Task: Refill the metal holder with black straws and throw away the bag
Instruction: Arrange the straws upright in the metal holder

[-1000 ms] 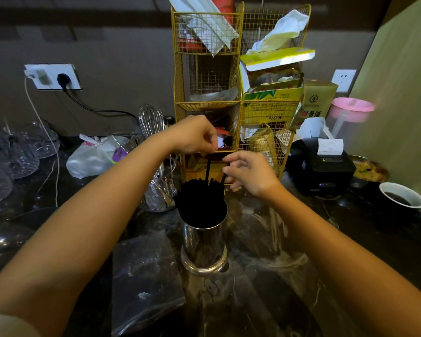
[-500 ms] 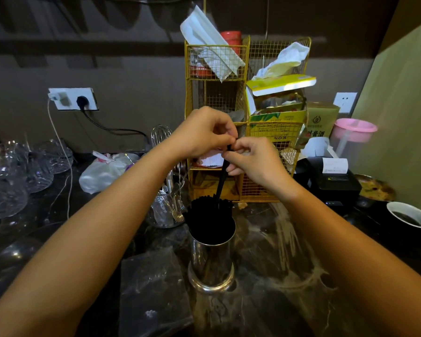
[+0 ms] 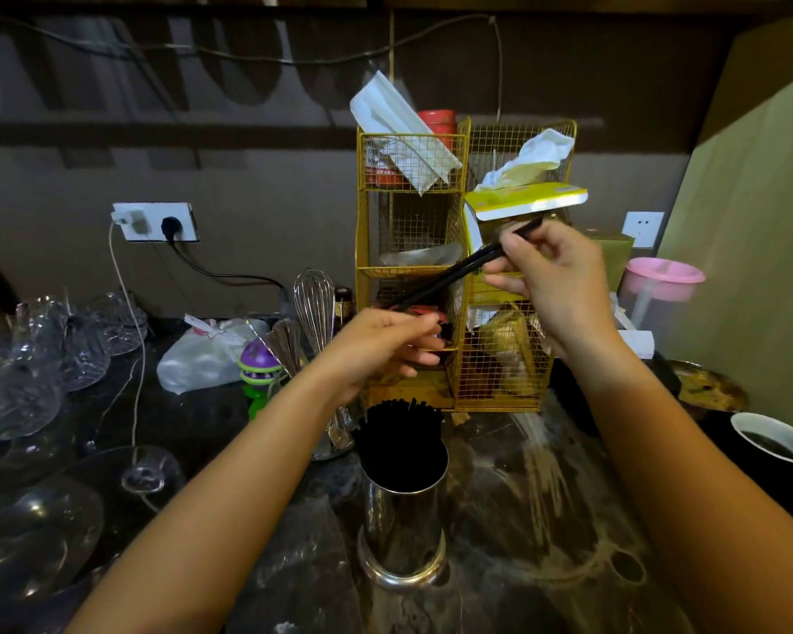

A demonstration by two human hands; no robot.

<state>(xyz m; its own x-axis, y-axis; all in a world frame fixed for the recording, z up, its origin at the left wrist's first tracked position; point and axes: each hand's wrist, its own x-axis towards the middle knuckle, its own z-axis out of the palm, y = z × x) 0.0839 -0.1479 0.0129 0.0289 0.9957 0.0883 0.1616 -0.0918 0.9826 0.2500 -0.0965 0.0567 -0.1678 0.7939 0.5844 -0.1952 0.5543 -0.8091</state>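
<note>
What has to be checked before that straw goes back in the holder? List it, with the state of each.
1. Straw gripped: ok, pinched by the right hand, tilted above the counter.
2. Left hand clear of the opening: ok, it is above and behind the holder.
3. Holder upright: ok.
4. Room in the holder: cannot tell, the straws in it look tightly packed.
5. Bag ready to throw away: not ok, it lies flat left of the holder.

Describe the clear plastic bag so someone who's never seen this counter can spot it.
Find the shiny metal holder packed with black straws on the dark counter. Just left of its base the clear plastic bag lies flat and crumpled. Unlike the knotted white bag further back, it is see-through.
</note>
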